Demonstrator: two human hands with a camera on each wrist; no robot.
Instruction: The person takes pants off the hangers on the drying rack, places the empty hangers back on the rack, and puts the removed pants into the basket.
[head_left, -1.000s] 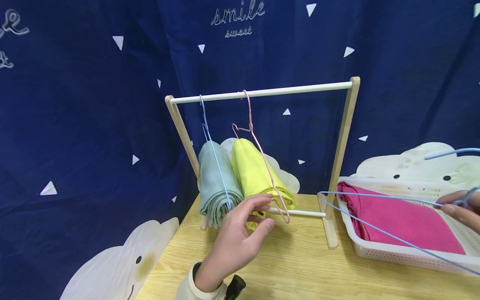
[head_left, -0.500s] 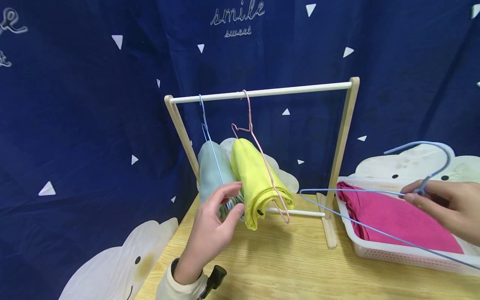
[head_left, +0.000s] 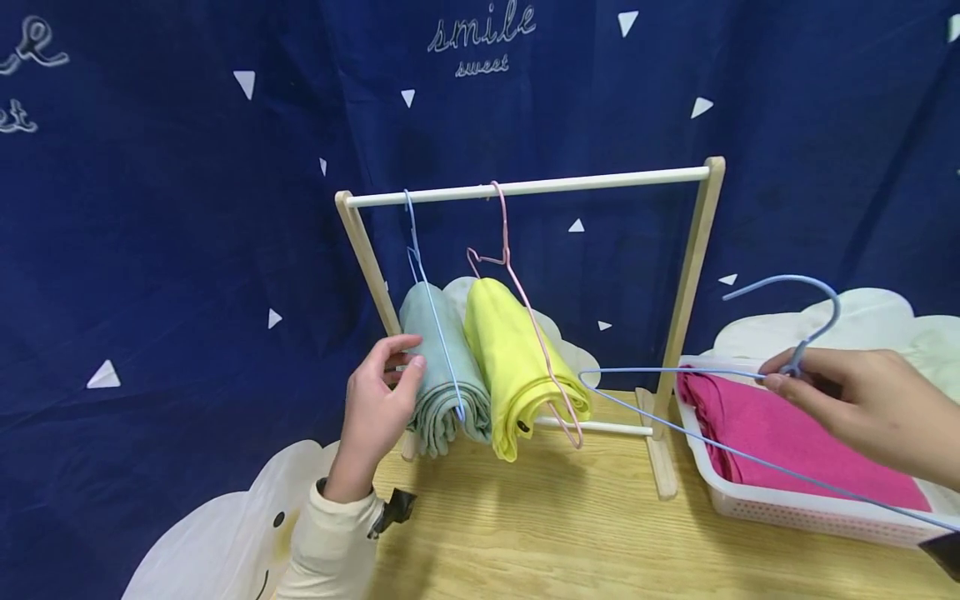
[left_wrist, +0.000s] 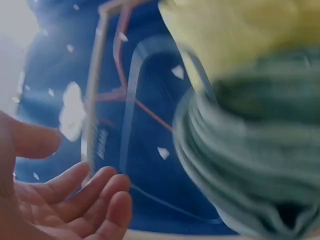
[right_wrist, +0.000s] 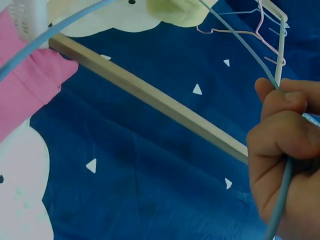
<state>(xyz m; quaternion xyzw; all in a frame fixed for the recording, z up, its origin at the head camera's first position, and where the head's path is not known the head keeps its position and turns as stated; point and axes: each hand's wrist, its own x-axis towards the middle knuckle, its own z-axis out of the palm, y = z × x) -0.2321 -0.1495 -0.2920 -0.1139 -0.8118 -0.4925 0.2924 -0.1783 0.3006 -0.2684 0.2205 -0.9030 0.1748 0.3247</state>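
My right hand (head_left: 847, 396) pinches a blue wire hanger (head_left: 660, 369) just below its hook, over the basket. In the right wrist view its fingers (right_wrist: 280, 132) are curled round the hanger wire (right_wrist: 282, 200). With fingers loosely bent and nothing in them, my left hand (head_left: 378, 404) is beside the left side of a rolled grey-green cloth (head_left: 471, 379); whether it touches is unclear. That cloth hangs from another blue hanger (head_left: 435, 312) on the rack. Right of it, a yellow cloth (head_left: 504, 350) hangs folded over a pink hanger (head_left: 534, 321).
The small wooden rack (head_left: 686, 283) with its white rail (head_left: 600, 181) stands on a wood-grain table (head_left: 525, 533). At right sits a white plastic basket (head_left: 787, 503) holding a folded magenta cloth (head_left: 802, 437). A dark blue printed curtain (head_left: 187, 250) hangs behind.
My left hand has moved left, from in front of the pink hanger to the grey-green cloth's left side. The right hand has brought the blue hanger leftward, further into view.
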